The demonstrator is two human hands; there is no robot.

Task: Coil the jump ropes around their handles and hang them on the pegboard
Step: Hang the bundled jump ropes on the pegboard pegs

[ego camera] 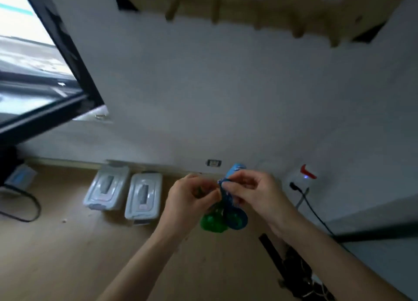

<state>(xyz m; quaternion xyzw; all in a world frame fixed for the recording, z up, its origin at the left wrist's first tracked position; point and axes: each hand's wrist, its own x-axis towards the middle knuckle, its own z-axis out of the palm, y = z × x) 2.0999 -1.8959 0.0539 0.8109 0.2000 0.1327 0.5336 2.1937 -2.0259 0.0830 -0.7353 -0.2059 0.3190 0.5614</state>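
Observation:
I hold a jump rope in front of me, low in the view. Its two handles stand side by side: a blue one (pixel 235 169) sticks up above my fingers, and a green end (pixel 212 222) and a blue end (pixel 236 220) show below. Blue rope (pixel 226 193) is wound around the handles. My left hand (pixel 190 198) grips the bundle from the left. My right hand (pixel 253 194) pinches the rope at the top of the coil. The brown pegboard (pixel 271 4) with wooden pegs (pixel 216 10) hangs on the wall far above.
Two clear lidded plastic boxes (pixel 126 193) lie on the wooden floor by the wall. A white device with a red part (pixel 303 176) and a black cable (pixel 316 214) sit at the right. A dark-framed window (pixel 45 74) fills the left. A black object (pixel 298 271) lies at the lower right.

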